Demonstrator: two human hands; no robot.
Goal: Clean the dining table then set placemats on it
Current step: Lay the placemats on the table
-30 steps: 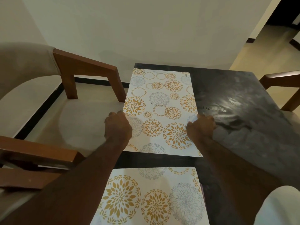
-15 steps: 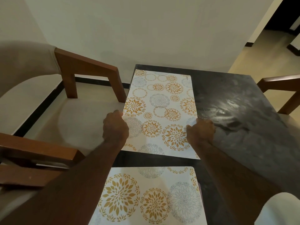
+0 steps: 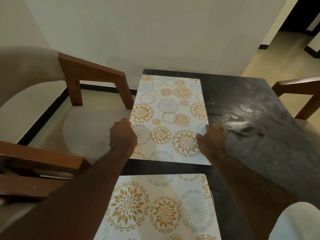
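I see both of the person's hands on the far placemat point(image 3: 169, 116), one at each long side. The left hand point(image 3: 123, 135) is curled closed on the mat's left edge, which runs along the left edge of the dark table point(image 3: 259, 118), knuckles up; whether the fingers wrap under the mat I cannot tell. The right hand point(image 3: 212, 140) is closed on the mat's right edge, and there the edge looks slightly lifted off the tabletop under the fingertips. The mat is white with orange and grey flower circles, and it lies lengthwise away from me along the left side of the table, its far end close to the table's far edge by the wall point(image 3: 138, 32). A second placemat point(image 3: 161, 208) of the same pattern lies nearer to me, also on the left side, with a bare strip of dark table between the two mats. The right half of the table is bare, with pale smeared streaks and glare across it. A wooden chair point(image 3: 90, 75) with a pale cushion stands just beside the table on the left, its armrest near the far mat's left edge. Another wooden chair arm point(image 3: 297, 84) shows at the table's right side. A white sleeve point(image 3: 297, 222) shows at the lower right corner.
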